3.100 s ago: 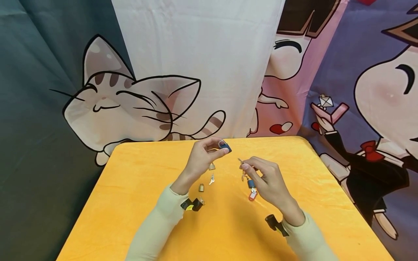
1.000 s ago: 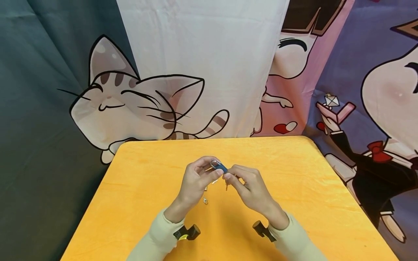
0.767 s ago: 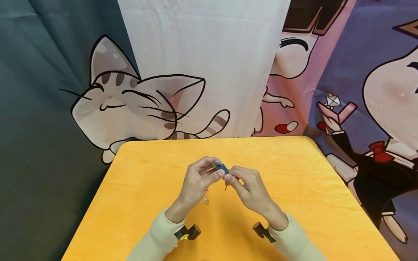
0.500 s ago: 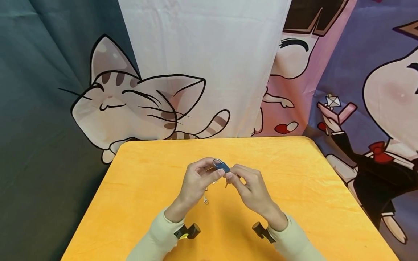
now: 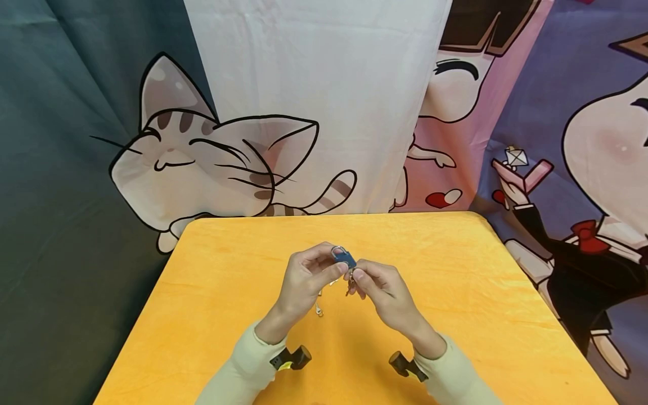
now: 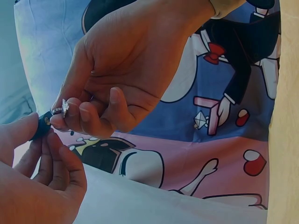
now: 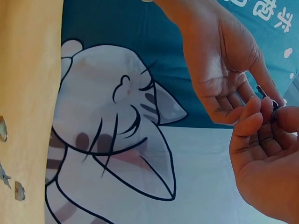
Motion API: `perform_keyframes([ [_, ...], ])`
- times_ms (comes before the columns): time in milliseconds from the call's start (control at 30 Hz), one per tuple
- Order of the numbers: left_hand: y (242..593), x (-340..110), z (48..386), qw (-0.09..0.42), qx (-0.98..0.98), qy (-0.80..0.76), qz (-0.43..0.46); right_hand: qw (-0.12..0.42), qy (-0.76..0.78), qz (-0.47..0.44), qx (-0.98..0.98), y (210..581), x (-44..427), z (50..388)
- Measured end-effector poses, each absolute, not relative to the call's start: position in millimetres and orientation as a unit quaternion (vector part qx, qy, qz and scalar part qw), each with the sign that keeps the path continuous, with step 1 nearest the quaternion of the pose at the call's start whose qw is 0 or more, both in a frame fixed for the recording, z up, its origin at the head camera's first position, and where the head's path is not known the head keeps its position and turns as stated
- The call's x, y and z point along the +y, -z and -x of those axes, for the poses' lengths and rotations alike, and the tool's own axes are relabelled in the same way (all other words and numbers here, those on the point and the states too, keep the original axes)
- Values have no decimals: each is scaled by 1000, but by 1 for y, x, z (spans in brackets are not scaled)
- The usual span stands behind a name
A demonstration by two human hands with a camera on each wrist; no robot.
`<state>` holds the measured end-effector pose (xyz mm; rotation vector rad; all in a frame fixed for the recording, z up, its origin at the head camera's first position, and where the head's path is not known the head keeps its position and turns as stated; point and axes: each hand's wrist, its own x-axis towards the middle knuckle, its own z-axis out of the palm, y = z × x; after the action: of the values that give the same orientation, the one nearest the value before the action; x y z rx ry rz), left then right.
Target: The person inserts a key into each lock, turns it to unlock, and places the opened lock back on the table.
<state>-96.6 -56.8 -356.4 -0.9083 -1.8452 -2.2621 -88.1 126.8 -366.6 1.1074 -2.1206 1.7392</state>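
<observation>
1. Pinching blue padlock [image 5: 345,259] with left hand [image 5: 306,279], keys [image 5: 351,277] with right hand [image 5: 388,291], all above desk [image 5: 455,270].
2. Probably light, rigid, slightly slippery, hardly fragile.
3. Best held by flat faces, leaving lower edge free.

- In my right wrist view, a row of rounded white characters [image 7: 265,10], Chinese by their look, stands on the dark teal printed fabric backdrop [image 7: 117,23], up beyond my left hand [image 7: 219,63].
- The row slants and is cut by the top edge; I cannot tell for sure what it says.
- Nothing else I see is legible.
</observation>
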Motion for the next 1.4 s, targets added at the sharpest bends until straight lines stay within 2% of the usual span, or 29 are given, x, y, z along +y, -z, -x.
perform_keyframes([
  [667, 359, -56, 96, 35, -585, 740, 330, -20, -659, -354, -663, 370, 129, 86],
  [800, 360, -55, 96, 31, -576, 745, 334, -28, -667, -352, -656, 370, 128, 85],
  [933, 361, -55, 97, 40, -589, 741, 321, -10, -658, -342, -671, 371, 126, 86],
  [1400, 358, -60, 100, 139, -643, 682, 319, 162, -535, -293, -775, 362, 136, 90],
])
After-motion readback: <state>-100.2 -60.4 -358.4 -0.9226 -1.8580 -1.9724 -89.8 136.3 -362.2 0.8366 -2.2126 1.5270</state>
